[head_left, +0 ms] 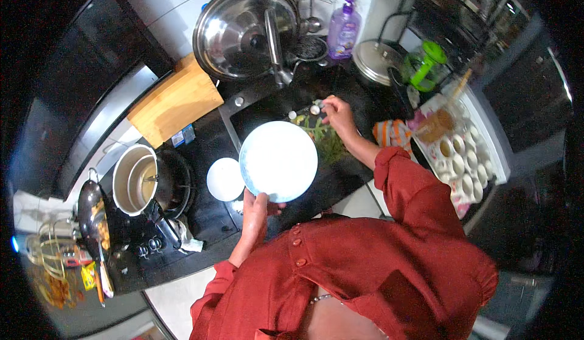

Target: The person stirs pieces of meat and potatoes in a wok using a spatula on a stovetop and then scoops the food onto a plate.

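My left hand [256, 216] grips the near rim of a white plate [278, 161], thumb on top, and holds it over the near left part of a dark sink [246, 114]. My right hand [340, 116] is over the far right of the sink with its fingers drawn together; what they hold, if anything, is too small to tell. Just left of those fingertips are small round white pieces [314, 109]. Below lie green vegetable scraps [328, 142]. A steel faucet [274, 42] reaches over the sink from behind. The plate hides part of the basin.
A small white bowl [224, 179] stands left of the plate. Farther left are a saucepan [135, 179] on the stove, a wok [92, 218] and a wooden board [176, 103]. A large lid [246, 31] and purple pump bottle [345, 28] stand behind; an egg tray [465, 166] is at right.
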`<action>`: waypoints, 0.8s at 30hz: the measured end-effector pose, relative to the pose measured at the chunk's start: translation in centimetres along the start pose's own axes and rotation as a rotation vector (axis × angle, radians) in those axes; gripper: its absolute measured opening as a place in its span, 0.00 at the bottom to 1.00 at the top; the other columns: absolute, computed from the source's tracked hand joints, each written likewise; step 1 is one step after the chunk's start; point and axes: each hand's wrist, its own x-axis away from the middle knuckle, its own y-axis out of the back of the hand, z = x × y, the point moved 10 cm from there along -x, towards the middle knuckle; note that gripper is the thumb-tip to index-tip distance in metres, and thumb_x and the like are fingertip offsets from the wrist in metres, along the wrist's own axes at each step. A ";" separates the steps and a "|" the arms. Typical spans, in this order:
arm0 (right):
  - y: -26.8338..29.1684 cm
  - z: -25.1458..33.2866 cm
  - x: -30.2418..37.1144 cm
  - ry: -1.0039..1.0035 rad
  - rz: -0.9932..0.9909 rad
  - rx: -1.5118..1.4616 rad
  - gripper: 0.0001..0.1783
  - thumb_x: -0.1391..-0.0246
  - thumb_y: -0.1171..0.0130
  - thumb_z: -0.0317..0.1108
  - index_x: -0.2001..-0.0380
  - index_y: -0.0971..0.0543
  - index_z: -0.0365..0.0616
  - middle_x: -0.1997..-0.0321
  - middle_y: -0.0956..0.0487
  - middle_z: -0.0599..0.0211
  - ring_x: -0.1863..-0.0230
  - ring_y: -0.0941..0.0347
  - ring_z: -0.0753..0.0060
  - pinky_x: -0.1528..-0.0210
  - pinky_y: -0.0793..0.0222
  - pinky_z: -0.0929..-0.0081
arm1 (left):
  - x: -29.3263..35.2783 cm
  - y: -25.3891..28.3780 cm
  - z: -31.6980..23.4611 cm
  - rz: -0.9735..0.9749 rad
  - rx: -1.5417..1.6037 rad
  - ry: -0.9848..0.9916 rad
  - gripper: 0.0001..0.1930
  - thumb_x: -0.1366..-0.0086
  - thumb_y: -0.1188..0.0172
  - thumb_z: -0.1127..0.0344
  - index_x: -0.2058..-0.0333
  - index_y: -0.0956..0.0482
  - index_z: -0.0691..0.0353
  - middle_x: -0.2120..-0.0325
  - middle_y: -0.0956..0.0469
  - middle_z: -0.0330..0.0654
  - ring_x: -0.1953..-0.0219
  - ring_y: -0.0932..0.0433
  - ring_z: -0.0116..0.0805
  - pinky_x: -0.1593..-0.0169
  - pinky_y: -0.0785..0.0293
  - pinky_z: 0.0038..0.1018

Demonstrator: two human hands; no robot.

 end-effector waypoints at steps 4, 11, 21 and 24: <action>0.0 0.4 -8.1 0.074 0.044 -0.079 0.12 0.48 0.50 0.31 0.60 0.30 0.40 0.79 0.28 0.65 0.84 0.30 0.75 0.86 0.34 0.78 | -3.1 -4.5 -3.4 -0.163 0.057 -0.054 0.20 0.44 0.61 0.70 0.52 0.44 0.71 0.71 0.27 0.51 0.79 0.25 0.35 0.78 0.28 0.24; -4.7 2.2 -15.0 -0.054 0.267 -0.290 0.22 0.48 0.49 0.48 0.63 0.31 0.37 0.82 0.27 0.63 0.85 0.30 0.73 0.84 0.34 0.77 | -7.5 -7.2 -6.7 -0.242 0.052 -0.115 0.19 0.46 0.58 0.68 0.55 0.37 0.71 0.70 0.26 0.49 0.76 0.24 0.35 0.74 0.27 0.24; -5.4 1.2 -14.8 0.004 0.391 -0.231 0.21 0.47 0.50 0.49 0.74 0.29 0.37 0.82 0.25 0.63 0.84 0.28 0.73 0.82 0.35 0.79 | -9.8 -7.4 -6.5 -0.295 0.074 -0.108 0.21 0.47 0.63 0.74 0.52 0.45 0.72 0.73 0.26 0.53 0.80 0.23 0.37 0.80 0.27 0.23; -5.3 0.7 -14.9 0.018 0.371 -0.188 0.21 0.47 0.51 0.48 0.75 0.29 0.37 0.81 0.24 0.64 0.84 0.28 0.74 0.81 0.34 0.80 | -9.9 -7.3 -6.4 -0.322 0.074 -0.107 0.20 0.47 0.63 0.74 0.53 0.45 0.72 0.73 0.26 0.53 0.80 0.23 0.37 0.80 0.27 0.24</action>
